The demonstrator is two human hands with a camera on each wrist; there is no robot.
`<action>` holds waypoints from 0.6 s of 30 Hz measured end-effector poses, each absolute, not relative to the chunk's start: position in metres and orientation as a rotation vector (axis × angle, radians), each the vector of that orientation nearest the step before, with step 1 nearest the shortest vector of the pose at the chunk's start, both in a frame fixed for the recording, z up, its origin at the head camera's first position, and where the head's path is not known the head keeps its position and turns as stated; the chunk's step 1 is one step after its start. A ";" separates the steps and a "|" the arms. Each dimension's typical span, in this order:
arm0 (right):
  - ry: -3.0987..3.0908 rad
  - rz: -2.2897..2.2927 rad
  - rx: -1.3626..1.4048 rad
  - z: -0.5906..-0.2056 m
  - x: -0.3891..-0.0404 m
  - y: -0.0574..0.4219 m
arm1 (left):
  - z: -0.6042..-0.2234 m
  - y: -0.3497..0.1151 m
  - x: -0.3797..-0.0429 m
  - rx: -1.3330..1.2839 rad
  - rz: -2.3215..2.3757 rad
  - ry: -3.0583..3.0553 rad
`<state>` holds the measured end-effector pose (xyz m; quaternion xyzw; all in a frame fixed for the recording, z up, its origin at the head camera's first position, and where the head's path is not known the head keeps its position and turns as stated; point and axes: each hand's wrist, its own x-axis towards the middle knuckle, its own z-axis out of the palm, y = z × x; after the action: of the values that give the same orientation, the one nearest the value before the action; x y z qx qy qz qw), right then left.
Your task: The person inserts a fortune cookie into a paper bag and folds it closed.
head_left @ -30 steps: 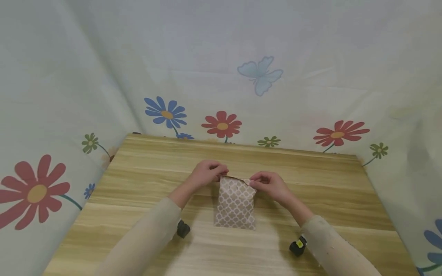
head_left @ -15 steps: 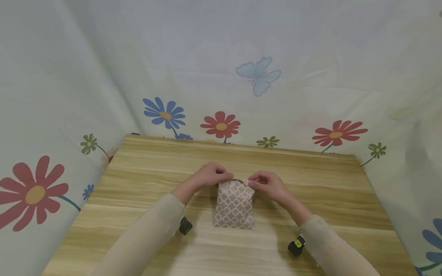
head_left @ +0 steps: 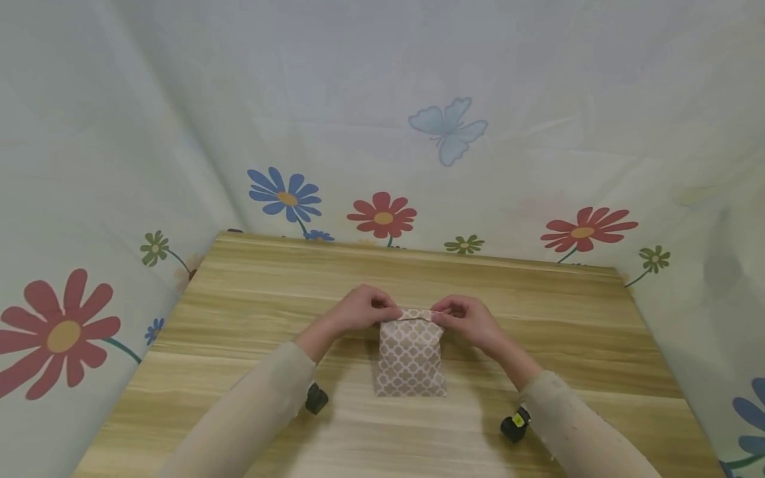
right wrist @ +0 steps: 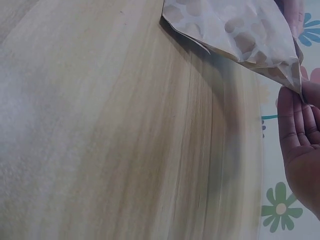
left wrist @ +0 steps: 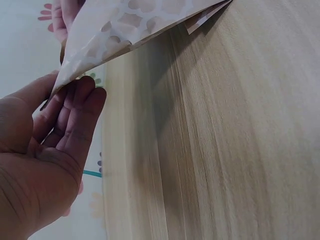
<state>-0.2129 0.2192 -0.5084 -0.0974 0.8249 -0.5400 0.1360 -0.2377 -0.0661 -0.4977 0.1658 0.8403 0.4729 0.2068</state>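
A tan paper bag (head_left: 410,362) with a white lattice pattern stands at the middle of the wooden table in the head view. Its top edge is folded over toward the person in a narrow strip. My left hand (head_left: 362,308) pinches the left top corner between thumb and fingers. At the right top corner, my right hand (head_left: 472,320) pinches the same edge. The left wrist view shows the bag (left wrist: 135,25) tapering into the left fingertips (left wrist: 86,86). In the right wrist view the bag (right wrist: 240,30) narrows to the corner pinched by the right hand (right wrist: 305,135).
A wood-grain table (head_left: 269,285) spreads under both arms. Behind it hangs a pale cloth backdrop (head_left: 335,99) printed with flowers and a butterfly. Black wrist devices show below the left sleeve (head_left: 317,398) and the right sleeve (head_left: 514,428).
The bag's top edge, earlier a dark-lined opening, is now folded over into a strip. My left hand has shifted slightly right along the edge; the right hand stays nearly in place.
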 end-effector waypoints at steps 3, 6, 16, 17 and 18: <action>2.390 -1.563 -0.287 -0.507 -0.212 0.220 | -0.497 -0.066 -0.236 0.454 1.337 2.334; 2.387 -1.562 -0.293 -0.506 -0.212 0.221 | -0.498 -0.065 -0.236 0.450 1.348 2.336; 2.525 -1.341 -0.589 -0.493 -0.218 0.220 | -0.500 -0.064 -0.234 0.472 1.371 2.406; 2.537 -1.315 -0.625 -0.491 -0.220 0.218 | -0.500 -0.064 -0.234 0.474 1.376 2.412; 2.544 -1.295 -0.653 -0.490 -0.221 0.217 | -0.501 -0.063 -0.234 0.477 1.382 2.418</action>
<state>-0.2207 0.2166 -0.4899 -0.2219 0.8638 -0.4396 0.1065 -0.2341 -0.0630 -0.5015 0.1668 0.8450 0.4831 0.1574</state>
